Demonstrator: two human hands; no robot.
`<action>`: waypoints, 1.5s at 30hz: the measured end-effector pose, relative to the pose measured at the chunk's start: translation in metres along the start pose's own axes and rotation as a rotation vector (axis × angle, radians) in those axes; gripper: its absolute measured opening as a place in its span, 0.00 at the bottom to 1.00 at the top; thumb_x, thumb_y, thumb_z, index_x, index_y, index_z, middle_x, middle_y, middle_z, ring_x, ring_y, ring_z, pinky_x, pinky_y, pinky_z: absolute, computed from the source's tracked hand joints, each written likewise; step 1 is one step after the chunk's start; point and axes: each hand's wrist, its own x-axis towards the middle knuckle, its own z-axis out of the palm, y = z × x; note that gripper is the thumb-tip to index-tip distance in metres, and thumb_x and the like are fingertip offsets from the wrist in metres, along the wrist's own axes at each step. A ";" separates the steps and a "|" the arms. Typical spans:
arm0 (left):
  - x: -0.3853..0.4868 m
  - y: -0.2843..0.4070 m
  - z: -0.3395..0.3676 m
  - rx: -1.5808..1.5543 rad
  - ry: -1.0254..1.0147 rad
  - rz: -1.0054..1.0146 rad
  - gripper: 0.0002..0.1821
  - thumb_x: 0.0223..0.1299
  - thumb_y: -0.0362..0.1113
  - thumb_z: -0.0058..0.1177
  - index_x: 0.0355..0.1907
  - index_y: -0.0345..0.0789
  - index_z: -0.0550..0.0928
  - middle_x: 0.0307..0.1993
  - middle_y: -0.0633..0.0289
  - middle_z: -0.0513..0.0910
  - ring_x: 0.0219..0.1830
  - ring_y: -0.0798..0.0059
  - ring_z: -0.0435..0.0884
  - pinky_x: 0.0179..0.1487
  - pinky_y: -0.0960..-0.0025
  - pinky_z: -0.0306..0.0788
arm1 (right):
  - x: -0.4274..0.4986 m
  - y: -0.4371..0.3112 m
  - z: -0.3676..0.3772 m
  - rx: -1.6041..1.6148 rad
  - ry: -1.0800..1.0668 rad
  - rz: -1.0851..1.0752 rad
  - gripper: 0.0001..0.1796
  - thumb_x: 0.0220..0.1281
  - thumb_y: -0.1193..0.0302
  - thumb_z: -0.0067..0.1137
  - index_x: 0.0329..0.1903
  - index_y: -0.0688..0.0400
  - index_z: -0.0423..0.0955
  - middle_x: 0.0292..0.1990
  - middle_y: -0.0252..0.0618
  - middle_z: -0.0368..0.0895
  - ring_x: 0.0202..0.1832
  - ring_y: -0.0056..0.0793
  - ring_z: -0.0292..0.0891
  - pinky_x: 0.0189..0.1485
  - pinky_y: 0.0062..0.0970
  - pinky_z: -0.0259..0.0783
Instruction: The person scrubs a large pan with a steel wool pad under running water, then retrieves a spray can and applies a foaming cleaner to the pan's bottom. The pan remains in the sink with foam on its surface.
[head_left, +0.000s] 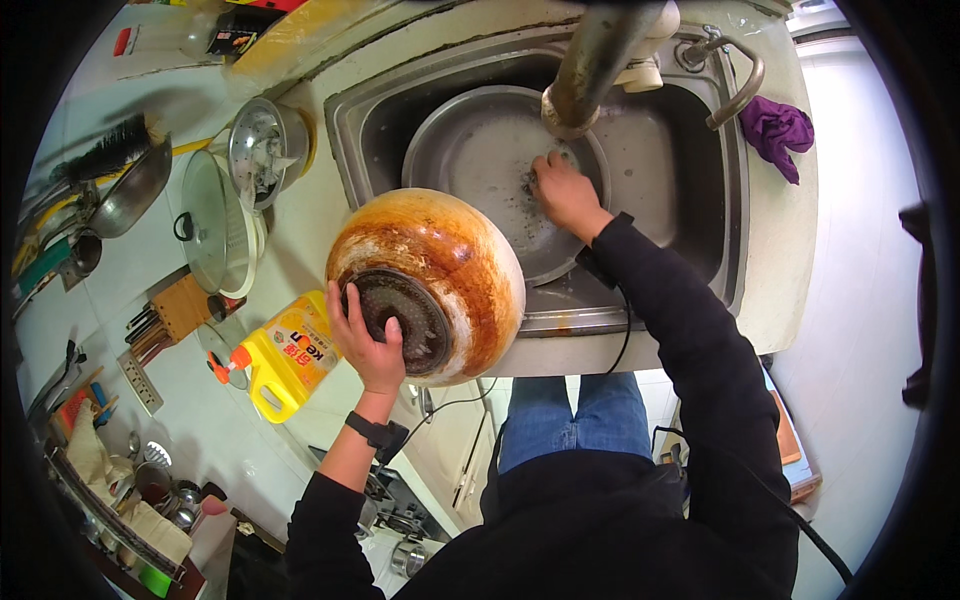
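My left hand (371, 341) grips a round-bellied pot (427, 232) by its base, fingers spread over the dark ringed bottom. The pot is tipped with its base towards me, and brown-orange burnt stains cover much of its pale outside. Its mouth is hidden. It is held over the sink's front left corner. My right hand (562, 191) reaches into a wide metal basin (472, 150) with cloudy, sudsy water. Its fingers are curled down at dark bits in the water; whether they hold a scrubber is unclear. The basin sits inside the stainless steel sink (652, 165).
A thick pipe (592, 75) hangs over the basin. The faucet (735, 82) and a purple cloth (778, 135) are at the right. Left stand a yellow detergent bottle (289, 360), a glass lid (206, 221), a metal colander (259, 154) and a knife block (180, 304).
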 end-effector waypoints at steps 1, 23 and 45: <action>0.000 -0.001 0.001 -0.004 0.001 0.001 0.39 0.71 0.53 0.54 0.80 0.38 0.66 0.80 0.43 0.60 0.80 0.37 0.58 0.80 0.40 0.52 | 0.006 0.018 0.015 -0.068 -0.036 -0.014 0.13 0.64 0.72 0.57 0.51 0.59 0.74 0.52 0.51 0.77 0.57 0.52 0.78 0.46 0.47 0.81; 0.001 0.000 0.000 0.030 0.009 -0.006 0.41 0.72 0.59 0.51 0.79 0.37 0.67 0.80 0.44 0.61 0.80 0.37 0.58 0.80 0.39 0.52 | -0.037 -0.076 -0.068 0.704 0.004 -0.225 0.17 0.76 0.67 0.59 0.60 0.60 0.72 0.54 0.48 0.71 0.61 0.48 0.71 0.67 0.38 0.67; 0.001 0.004 -0.003 0.044 -0.014 0.002 0.41 0.71 0.61 0.51 0.79 0.39 0.67 0.80 0.46 0.62 0.80 0.38 0.58 0.79 0.38 0.52 | 0.004 -0.118 -0.073 0.759 -0.165 -0.069 0.13 0.71 0.70 0.59 0.51 0.61 0.68 0.49 0.54 0.71 0.52 0.57 0.71 0.54 0.47 0.68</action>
